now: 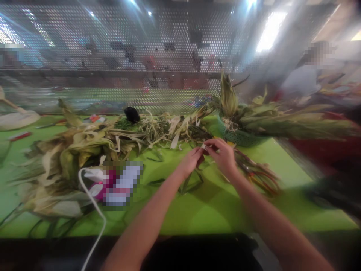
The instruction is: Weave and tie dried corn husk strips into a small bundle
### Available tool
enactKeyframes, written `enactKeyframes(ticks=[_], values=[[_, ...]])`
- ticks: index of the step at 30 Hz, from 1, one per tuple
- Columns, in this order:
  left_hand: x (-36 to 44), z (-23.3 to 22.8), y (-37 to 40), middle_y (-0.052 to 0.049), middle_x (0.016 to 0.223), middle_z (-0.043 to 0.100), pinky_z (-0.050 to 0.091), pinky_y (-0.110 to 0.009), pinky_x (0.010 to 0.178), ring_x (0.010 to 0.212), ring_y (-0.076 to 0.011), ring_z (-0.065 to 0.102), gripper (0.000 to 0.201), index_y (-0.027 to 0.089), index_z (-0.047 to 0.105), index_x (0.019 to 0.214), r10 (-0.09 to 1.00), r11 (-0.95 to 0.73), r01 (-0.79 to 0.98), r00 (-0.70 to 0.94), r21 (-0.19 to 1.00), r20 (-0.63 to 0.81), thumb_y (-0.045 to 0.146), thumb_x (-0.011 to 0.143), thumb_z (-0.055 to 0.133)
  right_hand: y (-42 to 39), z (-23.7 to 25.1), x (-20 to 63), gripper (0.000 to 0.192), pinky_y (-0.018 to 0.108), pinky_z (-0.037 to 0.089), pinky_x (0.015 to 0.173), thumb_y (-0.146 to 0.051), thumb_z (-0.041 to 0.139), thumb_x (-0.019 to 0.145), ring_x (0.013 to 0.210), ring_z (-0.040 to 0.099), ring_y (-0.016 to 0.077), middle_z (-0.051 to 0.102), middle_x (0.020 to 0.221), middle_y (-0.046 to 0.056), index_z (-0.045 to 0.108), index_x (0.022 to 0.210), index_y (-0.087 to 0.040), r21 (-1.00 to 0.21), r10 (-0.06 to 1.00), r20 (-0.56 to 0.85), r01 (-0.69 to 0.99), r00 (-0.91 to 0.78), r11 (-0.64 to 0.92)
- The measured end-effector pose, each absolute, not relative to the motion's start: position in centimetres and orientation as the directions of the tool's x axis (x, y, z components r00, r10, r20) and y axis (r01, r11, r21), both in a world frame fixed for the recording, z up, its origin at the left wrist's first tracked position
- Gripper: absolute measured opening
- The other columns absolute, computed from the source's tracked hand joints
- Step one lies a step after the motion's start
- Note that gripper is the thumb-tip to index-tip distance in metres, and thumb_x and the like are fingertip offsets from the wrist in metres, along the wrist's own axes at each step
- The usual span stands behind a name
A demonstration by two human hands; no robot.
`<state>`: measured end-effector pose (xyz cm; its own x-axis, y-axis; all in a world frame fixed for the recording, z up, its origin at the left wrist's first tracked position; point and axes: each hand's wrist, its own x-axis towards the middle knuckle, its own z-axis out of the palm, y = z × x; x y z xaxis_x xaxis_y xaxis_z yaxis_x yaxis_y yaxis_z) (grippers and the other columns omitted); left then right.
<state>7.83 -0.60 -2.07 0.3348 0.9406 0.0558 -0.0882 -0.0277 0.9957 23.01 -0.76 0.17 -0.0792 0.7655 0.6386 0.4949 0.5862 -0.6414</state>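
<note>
My left hand (194, 160) and my right hand (221, 150) meet over the green table (211, 214), fingers pinched together. Between their fingertips shows a small pale strip (203, 146), which looks like a bit of corn husk; most of it is hidden by the fingers. Dark green leaf strips (187, 184) lie just below my left hand. Beyond both hands, a heap of shredded husk strips (175, 130) spreads along the back of the table.
A green basket (239, 139) of corn husks (270, 122) stands at the back right. Orange-handled scissors (263, 180) lie right of my right hand. Dried husks (70, 150) cover the left side, beside a magenta device with a white cable (98, 212). Perforated metal screen (141, 45) rises behind.
</note>
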Motion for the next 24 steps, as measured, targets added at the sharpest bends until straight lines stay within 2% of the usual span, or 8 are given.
enactKeyframes(ticks=[4,8,16,24], values=[[7.87,-1.94,-0.73,0.003,0.057,0.044,0.028,-0.021,0.044,0.049,-0.0076,0.037,0.041,0.016,0.055,0.082,0.946,-0.003,-0.135,0.320,0.991,0.046,0.057,0.087,0.051,-0.72,0.06,22.95,0.014,0.030,0.051,0.069,-0.023,0.064,0.082,0.073,0.062,0.0166,0.068,0.091,0.004,0.070,0.095,-0.022,-0.695,0.804,0.592,0.466,-0.061,0.548],[7.95,-1.81,-0.94,0.003,0.058,0.045,0.030,-0.022,0.046,0.050,-0.0081,0.039,0.041,0.017,0.054,0.080,0.950,-0.026,-0.143,0.304,0.989,0.069,0.057,0.087,0.051,-0.69,-0.14,22.86,0.012,0.027,0.047,0.059,-0.027,0.069,0.076,0.063,0.058,0.0148,0.064,0.076,0.001,0.065,0.085,-0.020,-0.764,0.847,0.530,0.453,0.036,0.459],[7.86,-2.13,-0.87,0.001,0.060,0.057,0.036,-0.024,0.049,0.049,-0.0095,0.047,0.042,0.018,0.052,0.075,0.951,-0.110,0.038,0.293,0.993,0.094,0.056,0.091,0.044,-0.49,-0.39,23.04,0.004,0.028,0.046,0.061,-0.024,0.064,0.077,0.065,0.058,0.0161,0.063,0.073,0.001,0.065,0.076,-0.020,-0.745,0.859,0.512,0.500,0.006,0.441],[7.80,-2.17,-0.74,-0.001,0.065,0.067,0.042,-0.023,0.046,0.045,-0.0117,0.057,0.038,0.019,0.054,0.085,0.941,-0.052,-0.006,0.336,0.999,0.051,0.055,0.090,0.045,-0.52,-0.74,22.79,0.005,0.028,0.045,0.065,-0.024,0.062,0.079,0.069,0.058,0.0160,0.062,0.076,0.001,0.064,0.077,-0.020,-0.733,0.852,0.524,0.514,0.009,0.445]])
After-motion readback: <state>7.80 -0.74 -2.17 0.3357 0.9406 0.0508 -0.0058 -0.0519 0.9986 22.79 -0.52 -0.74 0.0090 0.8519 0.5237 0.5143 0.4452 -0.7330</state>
